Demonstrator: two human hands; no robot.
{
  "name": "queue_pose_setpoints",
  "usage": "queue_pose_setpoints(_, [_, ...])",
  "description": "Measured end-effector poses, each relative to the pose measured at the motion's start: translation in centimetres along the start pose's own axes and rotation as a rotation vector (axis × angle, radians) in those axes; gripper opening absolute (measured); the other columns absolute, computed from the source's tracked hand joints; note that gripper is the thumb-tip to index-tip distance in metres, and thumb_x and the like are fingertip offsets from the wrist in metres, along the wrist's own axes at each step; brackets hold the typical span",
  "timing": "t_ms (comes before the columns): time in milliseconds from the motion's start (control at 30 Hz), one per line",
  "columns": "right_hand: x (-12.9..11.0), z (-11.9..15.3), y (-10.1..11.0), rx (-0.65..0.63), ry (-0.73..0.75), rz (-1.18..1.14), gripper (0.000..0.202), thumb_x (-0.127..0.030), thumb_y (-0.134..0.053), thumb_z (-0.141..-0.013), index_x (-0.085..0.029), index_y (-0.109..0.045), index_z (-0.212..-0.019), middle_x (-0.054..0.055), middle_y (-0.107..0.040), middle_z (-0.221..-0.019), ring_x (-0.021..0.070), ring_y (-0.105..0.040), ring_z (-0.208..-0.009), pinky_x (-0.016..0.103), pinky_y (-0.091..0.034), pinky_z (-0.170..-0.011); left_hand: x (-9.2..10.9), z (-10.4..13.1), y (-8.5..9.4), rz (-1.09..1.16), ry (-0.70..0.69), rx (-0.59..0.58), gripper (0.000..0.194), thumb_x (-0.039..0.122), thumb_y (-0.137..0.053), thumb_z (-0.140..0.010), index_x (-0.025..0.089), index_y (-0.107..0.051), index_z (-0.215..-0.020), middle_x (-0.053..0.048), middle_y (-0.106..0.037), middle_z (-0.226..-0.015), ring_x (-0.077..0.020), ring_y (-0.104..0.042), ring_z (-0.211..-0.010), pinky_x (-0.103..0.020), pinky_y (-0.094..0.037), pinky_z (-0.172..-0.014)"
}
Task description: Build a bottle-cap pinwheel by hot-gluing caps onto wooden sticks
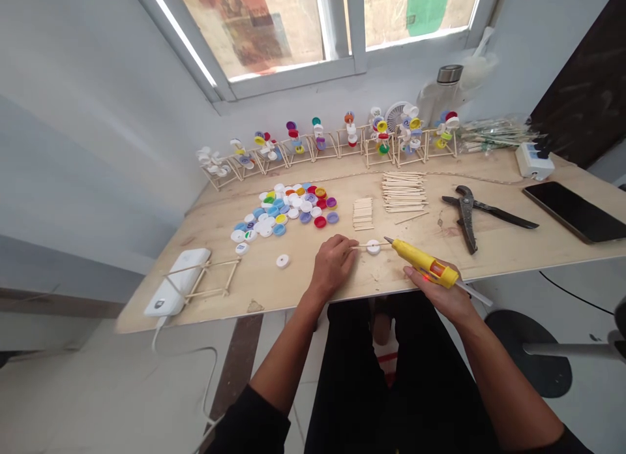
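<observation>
My left hand [333, 263] rests on the wooden table, its fingers pinching one end of a thin wooden stick [362, 246]. The stick runs across a white bottle cap [373, 247] lying on the table. In my right hand [447, 297] is a yellow glue gun [424, 263] with a small red light. Its nozzle points left and is at the right end of the stick, just right of the cap. A clear glue stick protrudes from the gun's back. Whether the nozzle touches the stick is too small to tell.
Loose coloured caps [293, 205], stick piles [403, 192] and pliers [467, 216] lie beyond my hands. A phone [577, 211] is at right, a power bank [178, 281] and stick frame [228, 282] at left. Cap-and-stick models [320, 144] line the back.
</observation>
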State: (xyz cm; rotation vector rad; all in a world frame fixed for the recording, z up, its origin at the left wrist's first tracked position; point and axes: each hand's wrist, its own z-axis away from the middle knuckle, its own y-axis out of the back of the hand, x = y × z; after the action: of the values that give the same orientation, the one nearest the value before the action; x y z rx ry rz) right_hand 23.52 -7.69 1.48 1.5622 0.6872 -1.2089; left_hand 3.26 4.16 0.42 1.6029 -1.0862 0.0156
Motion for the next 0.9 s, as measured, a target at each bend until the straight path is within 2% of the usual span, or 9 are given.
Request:
queue_pose_setpoints(200, [0.2, 0.0, 0.0, -0.005, 0.026, -0.002, 0.030, -0.047, -0.064, -0.074, -0.020, -0.054, -0.064, -0.002, -0.052, -0.058, 0.0118, -0.049, -0.054, 0.024, -0.039, -0.050, 1.0, 1.0, -0.3, -0.063, 0.002, -0.006, 0.021, 0.021, -0.050, -0.085, 0.019, -0.065, -0.099, -0.007, -0.065, -0.095, -0.0211, -0.059, -0.092, -0.036, -0.044, -0.081])
queue_pose_setpoints(467, [0.5, -0.1, -0.1, -0.006, 0.061, -0.005, 0.030, -0.048, -0.063, -0.074, -0.021, -0.054, -0.065, -0.001, -0.052, -0.059, 0.0131, -0.050, -0.057, 0.024, -0.040, -0.050, 1.9, 1.8, -0.4, 0.028, 0.042, 0.027, 0.025, 0.025, -0.047, -0.088, 0.020, -0.063, -0.105, -0.007, -0.066, -0.095, -0.0205, -0.059, -0.091, -0.036, -0.045, -0.082])
queue_pose_setpoints(567, [0.5, -0.1, -0.1, -0.005, 0.072, -0.006, 0.029, -0.047, -0.062, -0.074, -0.020, -0.055, -0.066, -0.001, -0.053, -0.059, 0.0132, -0.050, -0.057, 0.024, -0.040, -0.050, 1.9, 1.3, -0.4, -0.063, -0.017, 0.018, 0.031, 0.030, -0.046, -0.088, 0.021, -0.059, -0.116, -0.010, -0.062, -0.111, -0.0233, -0.053, -0.107, -0.039, -0.040, -0.093])
queue_pose_setpoints(700, [0.3, -0.1, 0.0, -0.006, 0.055, 0.016, 0.029, -0.047, -0.062, -0.073, -0.019, -0.057, -0.066, -0.001, -0.056, -0.060, 0.0136, -0.052, -0.058, 0.024, -0.041, -0.051, 2.0, 0.6, -0.7, -0.256, -0.096, -0.105, 0.047, 0.040, -0.046, -0.088, 0.022, -0.046, -0.131, -0.011, -0.045, -0.138, -0.0296, -0.031, -0.131, -0.047, -0.026, -0.104])
queue_pose_setpoints(767, [0.3, -0.2, 0.1, -0.016, 0.045, 0.016, 0.029, -0.047, -0.062, -0.074, -0.019, -0.057, -0.067, 0.000, -0.058, -0.062, 0.0138, -0.053, -0.059, 0.024, -0.042, -0.053, 2.1, 0.5, -0.9, -0.322, -0.103, -0.148, 0.052, 0.044, -0.045, -0.088, 0.024, -0.041, -0.135, -0.011, -0.040, -0.143, -0.0314, -0.027, -0.134, -0.050, -0.023, -0.105])
queue_pose_setpoints(900, [0.4, -0.2, 0.1, -0.019, 0.041, 0.017, 0.028, -0.046, -0.063, -0.074, -0.019, -0.059, -0.070, 0.000, -0.060, -0.064, 0.0142, -0.055, -0.060, 0.024, -0.043, -0.055, 2.2, 0.6, -1.2, -0.399, -0.130, -0.163, 0.055, 0.047, -0.045, -0.087, 0.026, -0.039, -0.138, -0.010, -0.039, -0.144, -0.0322, -0.027, -0.135, -0.051, -0.021, -0.106])
